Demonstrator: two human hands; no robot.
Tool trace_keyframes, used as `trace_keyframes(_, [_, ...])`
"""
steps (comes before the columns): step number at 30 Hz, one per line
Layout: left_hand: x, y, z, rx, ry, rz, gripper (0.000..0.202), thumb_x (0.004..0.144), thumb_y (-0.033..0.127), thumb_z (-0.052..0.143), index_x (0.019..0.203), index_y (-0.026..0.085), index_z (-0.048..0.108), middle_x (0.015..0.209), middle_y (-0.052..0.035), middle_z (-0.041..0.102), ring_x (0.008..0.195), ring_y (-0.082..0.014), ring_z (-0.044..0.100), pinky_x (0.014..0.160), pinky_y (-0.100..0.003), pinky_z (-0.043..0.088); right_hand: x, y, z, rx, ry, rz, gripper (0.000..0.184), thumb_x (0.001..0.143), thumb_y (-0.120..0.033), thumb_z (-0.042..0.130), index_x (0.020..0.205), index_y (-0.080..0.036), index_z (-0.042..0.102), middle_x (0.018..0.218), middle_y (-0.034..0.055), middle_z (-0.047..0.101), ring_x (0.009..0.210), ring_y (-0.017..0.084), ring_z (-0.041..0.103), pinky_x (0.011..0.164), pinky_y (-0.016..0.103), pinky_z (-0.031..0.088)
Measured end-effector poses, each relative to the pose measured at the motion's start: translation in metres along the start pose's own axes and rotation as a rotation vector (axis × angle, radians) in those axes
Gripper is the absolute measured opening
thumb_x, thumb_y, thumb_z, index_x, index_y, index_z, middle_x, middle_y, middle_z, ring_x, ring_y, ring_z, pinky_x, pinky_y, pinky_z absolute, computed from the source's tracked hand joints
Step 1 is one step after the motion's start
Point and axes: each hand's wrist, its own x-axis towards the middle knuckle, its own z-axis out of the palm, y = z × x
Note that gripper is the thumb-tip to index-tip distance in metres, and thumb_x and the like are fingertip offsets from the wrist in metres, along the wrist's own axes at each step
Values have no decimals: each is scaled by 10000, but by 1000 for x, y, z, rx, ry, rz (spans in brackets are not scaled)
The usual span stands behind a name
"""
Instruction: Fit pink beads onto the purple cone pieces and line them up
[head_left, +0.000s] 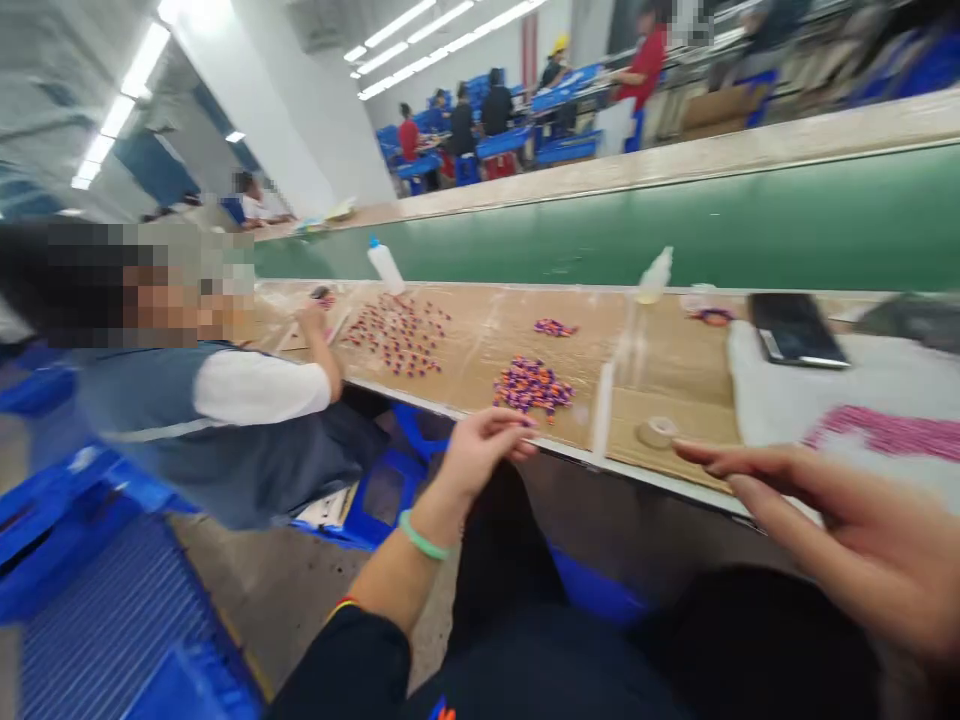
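My left hand (480,452) reaches toward the table's front edge, fingers bent and held together beside a heap of small purple and orange pieces (532,386); I cannot see anything in them. A green band circles that wrist. My right hand (840,530) hovers low at the right, fingers stretched out flat and holding nothing, just below a roll of tape (658,431) on the brown tabletop (480,345). A pink pile (892,432) lies on a white cloth (780,400) at the right.
A co-worker (225,420) sits at my left, a hand near rows of small pieces (397,335). Two glue bottles (385,265) (655,276) stand by a green conveyor belt (675,225). A phone (795,330) lies on the cloth. Blue crates (112,600) sit on the floor.
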Motion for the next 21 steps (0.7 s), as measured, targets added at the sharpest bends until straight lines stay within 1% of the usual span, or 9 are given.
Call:
trace_keyframes(2, [22,-16,-30,61,8,22,388,687,486,760,856,143,697,813,-102,755,707,-202,704,661,-306,555,-13,-11,-6,6,2,43,305,853,-515,557,862,-295,767,977,32,781,827,268,758,724,354,643])
trace_keyframes(4, [43,-29,-52,148,38,69,239,676,355,767,790,156,701,771,-60,726,744,-185,660,729,-296,531,-30,-13,-10,2,12,128,287,864,-481,555,871,-280,760,998,34,779,862,269,758,728,352,643])
trace_keyframes(7, [74,-37,-67,293,46,138,106,674,236,739,753,166,727,745,-33,677,763,-182,602,775,-299,504,-63,-1,-18,-10,-9,312,297,879,-509,581,936,-286,770,1070,34,769,971,282,742,819,362,638])
trace_keyframes(10, [103,-37,-62,406,9,198,78,709,219,718,768,170,736,783,-37,679,789,-188,595,821,-313,502,-93,14,-25,36,10,493,300,875,-542,605,931,-304,779,1124,26,756,1072,296,714,904,359,614])
trace_keyframes(13, [130,-34,-49,484,-67,254,60,728,207,725,775,175,743,877,-57,716,902,-206,629,904,-321,500,-106,23,-28,90,48,595,315,848,-577,623,902,-314,787,1132,26,754,1087,314,708,917,368,606])
trace_keyframes(15, [144,-32,-42,521,-118,284,67,732,196,736,793,178,757,940,-65,732,976,-214,645,934,-311,500,-103,27,-27,93,74,613,324,829,-594,632,877,-316,790,1109,35,760,1083,332,707,911,389,603])
trace_keyframes(17, [157,-28,-38,552,-133,296,103,771,217,732,858,176,770,992,-74,737,1000,-216,658,921,-301,516,-94,30,-27,86,100,607,321,811,-598,643,853,-317,793,1080,46,766,1075,352,707,905,416,598])
trace_keyframes(19, [173,-23,-33,587,-106,292,141,846,244,697,943,162,758,1035,-84,733,997,-211,665,909,-312,531,-81,36,-28,80,134,600,314,794,-604,650,832,-327,793,1052,48,771,1057,364,711,895,432,597])
trace_keyframes(21, [194,-16,-26,633,-69,278,161,915,264,661,1000,142,722,1055,-84,721,986,-205,669,912,-357,545,-67,48,-31,82,140,599,309,780,-619,651,826,-349,793,1037,38,774,1036,361,719,874,425,606])
